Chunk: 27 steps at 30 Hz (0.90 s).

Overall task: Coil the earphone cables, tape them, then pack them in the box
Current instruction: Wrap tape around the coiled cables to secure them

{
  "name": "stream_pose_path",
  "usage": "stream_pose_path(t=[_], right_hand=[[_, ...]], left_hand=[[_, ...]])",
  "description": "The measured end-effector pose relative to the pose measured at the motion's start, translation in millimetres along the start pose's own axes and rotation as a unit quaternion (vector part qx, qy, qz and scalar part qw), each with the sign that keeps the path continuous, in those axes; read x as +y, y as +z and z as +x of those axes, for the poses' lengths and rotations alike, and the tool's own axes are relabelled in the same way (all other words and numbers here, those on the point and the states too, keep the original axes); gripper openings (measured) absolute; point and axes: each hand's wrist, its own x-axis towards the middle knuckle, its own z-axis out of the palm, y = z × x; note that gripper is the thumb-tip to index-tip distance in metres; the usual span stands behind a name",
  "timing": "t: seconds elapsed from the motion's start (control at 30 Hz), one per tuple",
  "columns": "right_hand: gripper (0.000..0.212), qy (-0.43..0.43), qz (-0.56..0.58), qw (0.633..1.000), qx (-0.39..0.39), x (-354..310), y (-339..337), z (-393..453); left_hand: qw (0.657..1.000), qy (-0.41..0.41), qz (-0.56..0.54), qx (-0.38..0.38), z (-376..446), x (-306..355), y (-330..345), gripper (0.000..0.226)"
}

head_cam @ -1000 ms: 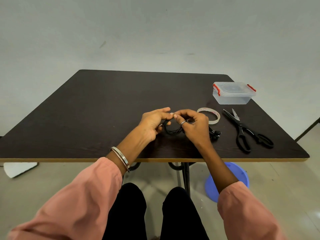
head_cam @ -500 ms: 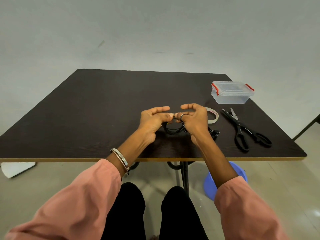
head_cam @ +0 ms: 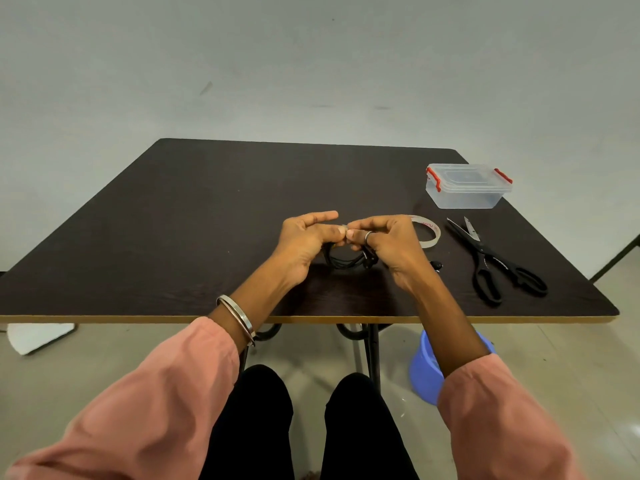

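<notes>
A coiled black earphone cable [head_cam: 346, 262] hangs between my two hands just above the dark table [head_cam: 194, 216]. My left hand [head_cam: 304, 237] pinches the top of the coil with thumb and fingers. My right hand [head_cam: 388, 240] meets it fingertip to fingertip and holds the coil's right side, where a small pale piece, perhaps tape, shows at the pinch. One black earbud [head_cam: 436, 265] lies on the table to the right of my right wrist. A roll of clear tape [head_cam: 429, 233] lies behind my right hand. The clear plastic box [head_cam: 467, 187] with red clips stands closed at the back right.
Black scissors [head_cam: 491, 261] lie open on the table's right side, in front of the box. Below the table edge a blue tub [head_cam: 424, 372] sits on the floor by the table leg, and a white sheet [head_cam: 38, 336] lies on the floor at left.
Both hands stay joined on the coil; my right fingers have curled back down over it after lifting slightly half a second ago. The view shifted a little.
</notes>
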Motion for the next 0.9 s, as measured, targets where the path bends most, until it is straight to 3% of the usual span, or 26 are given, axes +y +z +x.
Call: stream_pose_path(t=[0.2,0.5,0.7,0.9], right_hand=[[0.016,0.027,0.030,0.999,-0.029,-5.9,-2.2,-3.0],[0.011,0.071,0.015,0.996,-0.042,-5.9,-5.2,-0.1],[0.011,0.007,-0.062,0.998,-0.029,-2.1,-2.1,1.1],[0.010,-0.091,-0.218,0.972,0.012,5.1,1.9,2.4]], left_hand=[[0.995,0.029,0.091,-0.022,1.3,5.5,-4.6,0.041],[0.991,0.034,0.127,-0.026,-0.7,5.1,-5.7,0.050],[0.978,0.051,0.203,-0.013,1.4,4.9,-2.2,0.041],[0.985,-0.002,0.173,-0.022,-0.7,10.6,0.0,0.027]])
